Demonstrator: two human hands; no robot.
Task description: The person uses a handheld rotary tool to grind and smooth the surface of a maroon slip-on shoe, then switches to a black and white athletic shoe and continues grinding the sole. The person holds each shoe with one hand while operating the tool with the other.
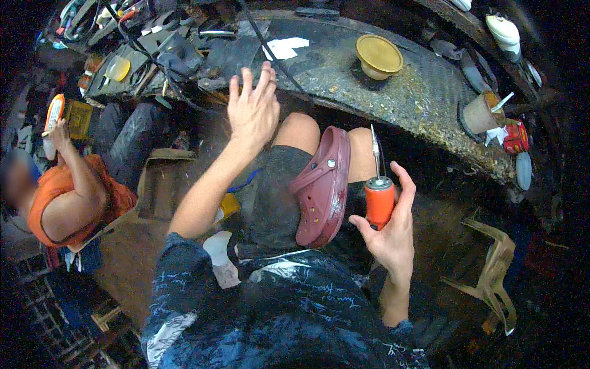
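A maroon foam clog lies on its side across my thighs, toe toward me, its scuffed sole facing right. Just right of it, my right hand holds an awl with a thick orange-red handle and a thin metal needle pointing away from me. The handle sits between thumb and forefinger; the other fingers are mostly hidden. My left hand is raised near the bench edge, fingers stretched out and holding nothing. White paper scraps lie on the bench beyond it.
The worn workbench carries a yellow-lidded bowl, a tub and a red packet. Dark cables hang at left. A co-worker in orange sits at left holding a shoe. A plastic chair stands right.
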